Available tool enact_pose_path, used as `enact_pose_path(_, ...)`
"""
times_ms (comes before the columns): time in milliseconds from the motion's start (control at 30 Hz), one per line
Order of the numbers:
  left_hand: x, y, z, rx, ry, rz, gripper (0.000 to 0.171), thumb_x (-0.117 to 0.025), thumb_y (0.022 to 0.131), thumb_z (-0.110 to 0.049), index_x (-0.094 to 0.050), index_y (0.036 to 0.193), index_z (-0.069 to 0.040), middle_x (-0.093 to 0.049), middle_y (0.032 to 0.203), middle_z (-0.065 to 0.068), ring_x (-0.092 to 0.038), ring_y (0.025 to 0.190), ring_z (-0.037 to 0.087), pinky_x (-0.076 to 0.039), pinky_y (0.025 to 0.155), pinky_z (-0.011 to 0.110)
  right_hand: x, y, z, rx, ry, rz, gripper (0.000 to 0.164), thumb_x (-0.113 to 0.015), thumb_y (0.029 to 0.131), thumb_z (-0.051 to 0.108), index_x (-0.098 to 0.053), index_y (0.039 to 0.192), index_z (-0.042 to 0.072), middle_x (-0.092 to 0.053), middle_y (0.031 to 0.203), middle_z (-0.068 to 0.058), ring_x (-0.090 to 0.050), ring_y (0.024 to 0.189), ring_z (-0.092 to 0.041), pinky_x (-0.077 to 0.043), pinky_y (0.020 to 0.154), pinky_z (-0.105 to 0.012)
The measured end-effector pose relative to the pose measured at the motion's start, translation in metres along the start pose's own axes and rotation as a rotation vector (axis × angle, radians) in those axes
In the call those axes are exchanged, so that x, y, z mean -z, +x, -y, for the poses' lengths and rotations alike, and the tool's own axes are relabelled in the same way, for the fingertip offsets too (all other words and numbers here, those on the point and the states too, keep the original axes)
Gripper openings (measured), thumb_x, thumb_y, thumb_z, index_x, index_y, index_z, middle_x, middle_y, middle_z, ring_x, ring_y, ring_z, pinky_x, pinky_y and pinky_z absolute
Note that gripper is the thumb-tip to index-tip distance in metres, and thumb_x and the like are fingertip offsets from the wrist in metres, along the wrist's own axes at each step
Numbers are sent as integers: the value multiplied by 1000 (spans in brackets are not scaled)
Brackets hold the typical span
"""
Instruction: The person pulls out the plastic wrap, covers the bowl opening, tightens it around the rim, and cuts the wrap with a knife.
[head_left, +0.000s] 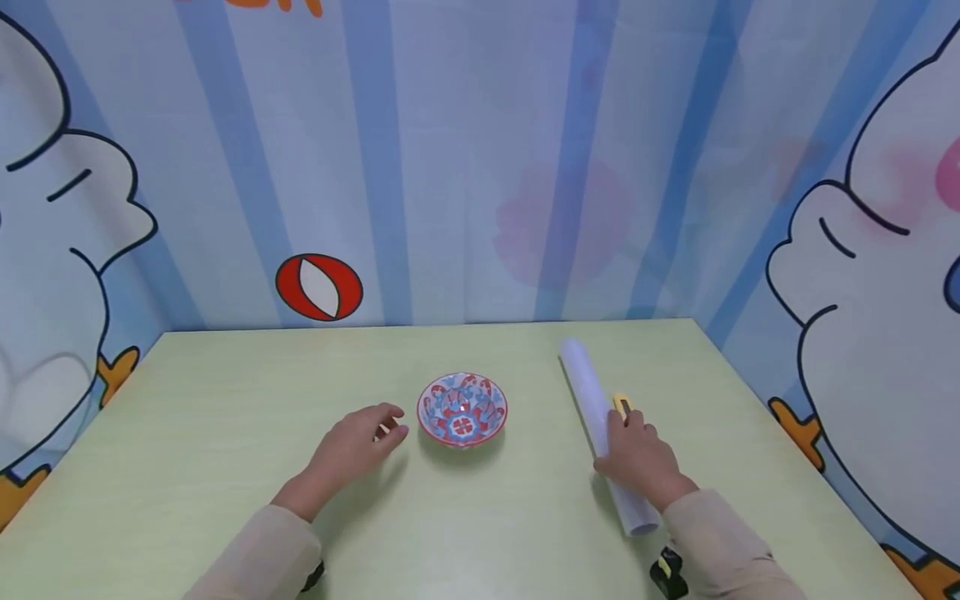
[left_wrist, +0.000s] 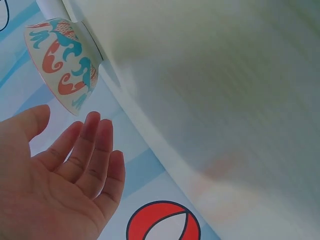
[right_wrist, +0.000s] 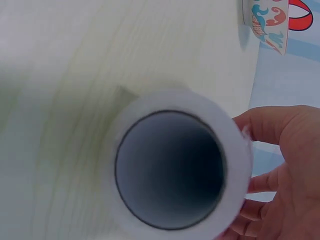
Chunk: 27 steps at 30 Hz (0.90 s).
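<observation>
A small patterned bowl [head_left: 462, 411], white inside with red and blue figures, stands upright on the table. Just left of it hovers my left hand [head_left: 358, 450], fingers loosely bent and nothing in them. In the left wrist view the palm of the left hand [left_wrist: 75, 175] faces up toward the bowl [left_wrist: 67, 62]. My right hand [head_left: 641, 457] grips a long white roll [head_left: 588, 387] lying at a slant, thumb on one side and fingers on the other. The roll's hollow end [right_wrist: 170, 170] fills much of the right wrist view. A small yellow object [head_left: 622, 405] shows beside the right fingertips, partly hidden.
The pale green table [head_left: 225, 467] ends at a blue striped cloth backdrop [head_left: 465, 167] with a printed red ball [head_left: 319, 287]. Printed white cartoon figures stand on both sides. Black devices [head_left: 667, 573] sit at the wrists under beige sleeves.
</observation>
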<state>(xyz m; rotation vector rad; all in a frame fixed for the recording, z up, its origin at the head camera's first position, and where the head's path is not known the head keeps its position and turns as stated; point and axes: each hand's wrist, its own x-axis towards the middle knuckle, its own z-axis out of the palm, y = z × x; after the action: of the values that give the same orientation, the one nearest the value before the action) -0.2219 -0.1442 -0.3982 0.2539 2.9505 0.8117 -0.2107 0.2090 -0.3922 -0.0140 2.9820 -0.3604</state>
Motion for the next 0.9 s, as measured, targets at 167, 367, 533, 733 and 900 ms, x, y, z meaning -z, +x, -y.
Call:
enact_pose_path(167,4,0,1,6,27,-8,38,-58,89,-31,-56,121,-10,-65,100,3,-59,88,16,-52,75,34,-1,10,6,24,12,-13,63,-65,77,22,-37,128,-3,-42,111,-23,-44,88,-31,-43,58,-39)
enact_pose_path(367,7,2,4,13,37,-11,39,-58,89,-32,-56,121,-10,-65,101,3,-60,88,16,-52,73,33,-7,22,13,74,-24,-48,65,-65,78,22,-37,132,-2,-44,109,-22,-45,91,-31,-47,64,-43)
enact_pose_path(533,9,3,5,-1,27,-7,40,-59,88,-33,-56,120,-9,-65,100,3,-60,88,16,-52,72,32,-9,30,18,99,-68,-56,67,-63,82,24,-34,137,-1,-44,116,-25,-46,94,-34,-46,78,-48)
enact_pose_path(733,19,7,8,10,24,-13,41,-57,89,-33,-54,122,-8,-64,103,4,-59,90,18,-52,74,33,-7,39,27,132,-67,-39,64,-58,83,19,-33,139,-1,-43,123,-25,-47,97,-35,-47,78,-49)
enact_pose_path(900,27,13,7,0,15,-18,44,-56,90,-35,-52,124,-7,-64,106,7,-60,93,20,-53,76,35,-7,46,34,154,-77,-24,65,-57,83,16,-32,141,1,-43,131,-21,-47,107,-36,-46,85,-50)
